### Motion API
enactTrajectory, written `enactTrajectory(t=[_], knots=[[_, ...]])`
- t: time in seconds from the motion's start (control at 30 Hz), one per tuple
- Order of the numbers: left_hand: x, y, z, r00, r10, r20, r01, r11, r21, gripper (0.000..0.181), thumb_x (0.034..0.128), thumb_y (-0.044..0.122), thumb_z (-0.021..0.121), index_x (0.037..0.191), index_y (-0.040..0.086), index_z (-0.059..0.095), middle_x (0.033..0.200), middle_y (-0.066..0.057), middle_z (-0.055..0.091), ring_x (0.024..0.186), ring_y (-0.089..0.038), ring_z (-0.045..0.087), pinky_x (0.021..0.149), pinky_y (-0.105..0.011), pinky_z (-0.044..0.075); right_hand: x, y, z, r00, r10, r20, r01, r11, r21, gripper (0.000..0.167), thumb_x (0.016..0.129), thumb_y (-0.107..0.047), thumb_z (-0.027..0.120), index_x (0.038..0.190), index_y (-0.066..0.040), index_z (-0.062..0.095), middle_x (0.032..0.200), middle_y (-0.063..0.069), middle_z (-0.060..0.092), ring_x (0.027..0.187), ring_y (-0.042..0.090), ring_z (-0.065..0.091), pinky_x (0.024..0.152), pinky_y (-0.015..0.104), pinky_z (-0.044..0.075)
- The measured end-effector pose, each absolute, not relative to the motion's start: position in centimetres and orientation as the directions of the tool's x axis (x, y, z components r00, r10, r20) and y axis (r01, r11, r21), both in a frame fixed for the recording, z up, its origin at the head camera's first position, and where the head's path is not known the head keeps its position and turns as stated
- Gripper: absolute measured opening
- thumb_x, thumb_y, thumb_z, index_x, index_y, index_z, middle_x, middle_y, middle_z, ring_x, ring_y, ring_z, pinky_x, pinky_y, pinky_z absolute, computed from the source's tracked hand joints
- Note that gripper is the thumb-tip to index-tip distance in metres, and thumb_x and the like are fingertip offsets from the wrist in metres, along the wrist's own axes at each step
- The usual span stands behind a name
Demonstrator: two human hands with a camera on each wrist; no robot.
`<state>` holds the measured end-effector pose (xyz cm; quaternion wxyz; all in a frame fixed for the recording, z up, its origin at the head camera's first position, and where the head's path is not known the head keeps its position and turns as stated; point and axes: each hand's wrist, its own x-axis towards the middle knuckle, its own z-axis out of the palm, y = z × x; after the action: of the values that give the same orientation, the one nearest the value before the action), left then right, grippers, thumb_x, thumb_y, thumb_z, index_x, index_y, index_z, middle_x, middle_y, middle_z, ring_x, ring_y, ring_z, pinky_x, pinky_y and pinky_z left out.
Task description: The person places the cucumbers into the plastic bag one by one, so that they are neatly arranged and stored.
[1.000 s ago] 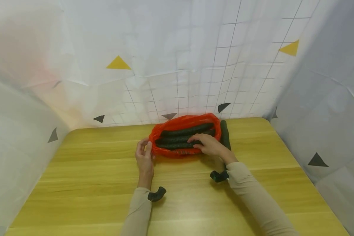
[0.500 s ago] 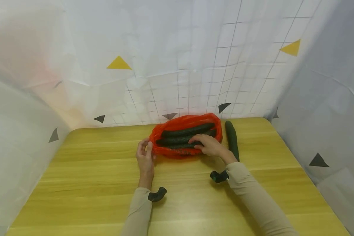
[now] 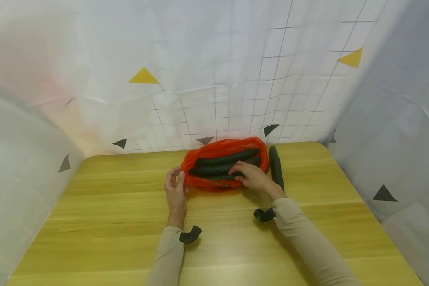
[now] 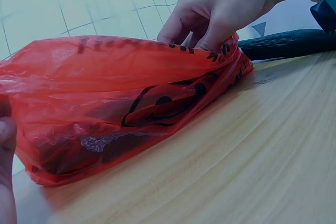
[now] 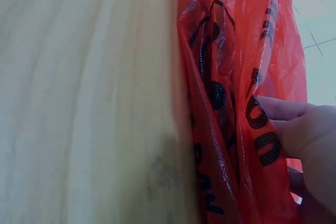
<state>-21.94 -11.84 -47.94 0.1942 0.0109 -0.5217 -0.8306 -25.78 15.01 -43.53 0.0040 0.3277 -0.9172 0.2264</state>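
In the head view, a red bag [image 3: 201, 182] lies on the desk [image 3: 121, 214] with its mouth gaping upward, toward about 2 o'clock from the left hand [image 3: 176, 194]. That hand's bent fingers and thumb pinch the film at the bag's 8 o'clock end. At least three dark green cucumbers [image 3: 227, 157] lie side by side inside, all running lengthwise along the bag. The right hand [image 3: 253, 176] reaches in over their 3 o'clock ends. Its fingers are bent down, with a gap visible between forefinger and thumb; the tips meet the nearest cucumbers, but I cannot tell whether they are clamped on one. A lone cucumber [image 3: 276, 169] lies on the desk just beside the bag, toward 3 o'clock from the right hand, with its far end pointing to about 11 o'clock.

The left wrist view shows a black smiling face [image 4: 168, 109] printed on the bag's wall, with creased lettering at 1 o'clock from it. In the right wrist view, black letters [image 5: 257, 113] run sideways; an "o" can be made out beside a "u" or "n", and the rest is too folded to read.
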Motion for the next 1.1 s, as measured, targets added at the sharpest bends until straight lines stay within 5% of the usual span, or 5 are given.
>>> enactTrajectory(t=[0.6,1.1], knots=[[-21.9,-11.8,-47.9,-0.924,-0.343,0.17,0.291,-0.344,0.893,0.028,0.0897,0.021,0.065,0.113,0.007,0.058,0.098,0.002,0.059,0.06,-0.007,0.047,0.045,-0.02,0.038,-24.3,15.3,-44.7,-0.814,-0.494,0.306,-0.579,0.724,-0.375,0.017,0.089,-0.014,0.065,0.106,-0.015,0.067,0.109,0.005,0.061,0.102,0.026,0.059,0.088,0.045,0.048],[-22.1,-12.0,-48.0,-0.926,-0.333,0.178,0.288,-0.319,0.903,0.037,0.0891,0.024,0.066,0.117,0.002,0.055,0.099,0.001,0.057,0.062,-0.008,0.047,0.046,-0.019,0.039,-23.2,16.4,-45.0,-0.829,-0.433,0.353,-0.559,0.656,-0.507,0.013,0.092,-0.014,0.06,0.103,-0.013,0.066,0.107,0.003,0.059,0.101,0.022,0.055,0.087,0.04,0.048]])
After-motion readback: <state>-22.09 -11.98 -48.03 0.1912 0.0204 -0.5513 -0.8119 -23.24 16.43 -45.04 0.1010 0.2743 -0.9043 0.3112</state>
